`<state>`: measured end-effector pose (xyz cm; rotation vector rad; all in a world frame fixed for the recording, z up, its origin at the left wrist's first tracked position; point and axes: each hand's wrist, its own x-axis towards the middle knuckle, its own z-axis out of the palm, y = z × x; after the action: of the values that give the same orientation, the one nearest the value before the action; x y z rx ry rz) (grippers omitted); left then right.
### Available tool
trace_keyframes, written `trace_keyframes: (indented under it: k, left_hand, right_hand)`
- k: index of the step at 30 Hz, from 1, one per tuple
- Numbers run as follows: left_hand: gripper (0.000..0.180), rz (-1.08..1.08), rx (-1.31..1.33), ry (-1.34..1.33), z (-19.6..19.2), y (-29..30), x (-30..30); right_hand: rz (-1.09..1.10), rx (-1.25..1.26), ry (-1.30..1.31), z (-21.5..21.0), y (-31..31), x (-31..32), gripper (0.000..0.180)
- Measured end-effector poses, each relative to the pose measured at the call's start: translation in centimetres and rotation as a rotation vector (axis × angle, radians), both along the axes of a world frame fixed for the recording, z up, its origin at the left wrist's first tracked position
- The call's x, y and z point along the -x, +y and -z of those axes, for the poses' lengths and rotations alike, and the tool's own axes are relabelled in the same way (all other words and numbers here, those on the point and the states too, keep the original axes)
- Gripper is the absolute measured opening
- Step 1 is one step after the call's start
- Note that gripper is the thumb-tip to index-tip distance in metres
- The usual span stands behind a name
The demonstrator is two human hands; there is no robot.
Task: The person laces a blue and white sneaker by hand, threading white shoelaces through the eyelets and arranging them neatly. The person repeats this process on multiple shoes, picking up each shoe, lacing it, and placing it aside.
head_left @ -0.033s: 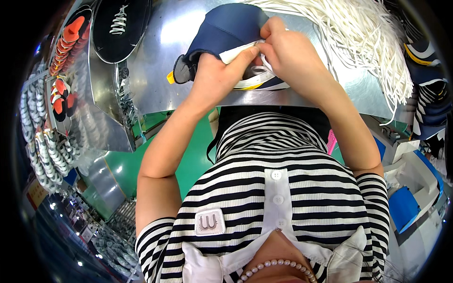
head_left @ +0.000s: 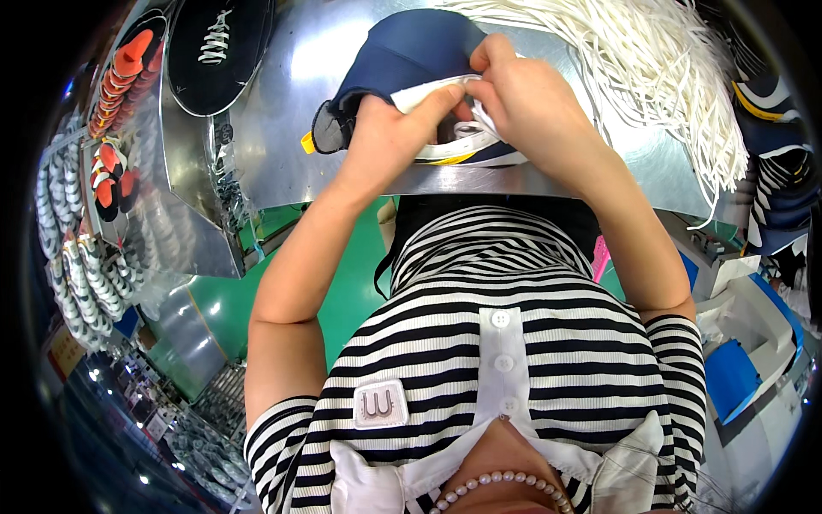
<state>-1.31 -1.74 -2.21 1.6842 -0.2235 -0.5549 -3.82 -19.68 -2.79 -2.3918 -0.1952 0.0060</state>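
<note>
A navy shoe upper (head_left: 417, 49) with white and yellow trim and a yellow tab lies on the metal table in front of me. My left hand (head_left: 396, 133) reaches into its opening and is closed on the white eyelet edge (head_left: 419, 92), thumb on top. At the other end of that edge, my right hand (head_left: 527, 94) makes a pinch with thumb and forefinger. A white shoelace (head_left: 467, 130) shows below the fingers, inside the upper. What the right fingertips pinch is mostly hidden; it looks like the lace at the edge.
A heap of white shoelaces (head_left: 659, 86) covers the table's right side. At the left is a black board (head_left: 218, 51) with a laced white shoelace. Orange and black shoe parts (head_left: 128, 68) hang beyond it. More navy uppers (head_left: 783, 188) are stacked far right, above a grey and blue bin (head_left: 745, 343).
Both hands keep their holds. The white edge and left fingers have shifted very slightly, and a little more of the white lace shows below them.
</note>
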Motion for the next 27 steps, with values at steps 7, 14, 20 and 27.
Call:
trace_keyframes:
  k: [7, 14, 20, 27]
  left_hand:
    - [0.028, -0.004, -0.105, 0.137, -0.1, 0.7, -0.7]
    - [0.03, -0.005, -0.14, 0.122, 0.0, 0.4, -0.7]
    - [0.023, -0.025, -0.143, 0.072, -0.4, 0.0, 0.3]
    - [0.02, 0.011, -0.024, -0.015, 0.1, -0.8, 0.8]
  right_hand:
    - [0.06, -0.389, 0.142, -1.3, -2.7, 1.2, 0.015]
    - [0.022, -0.291, 0.194, -1.3, -2.5, 1.5, 0.014]
    - [0.064, -0.088, 0.037, 0.2, -1.3, 1.7, 0.014]
    - [-0.051, 0.005, 0.111, -0.6, -1.3, 0.0, 0.016]
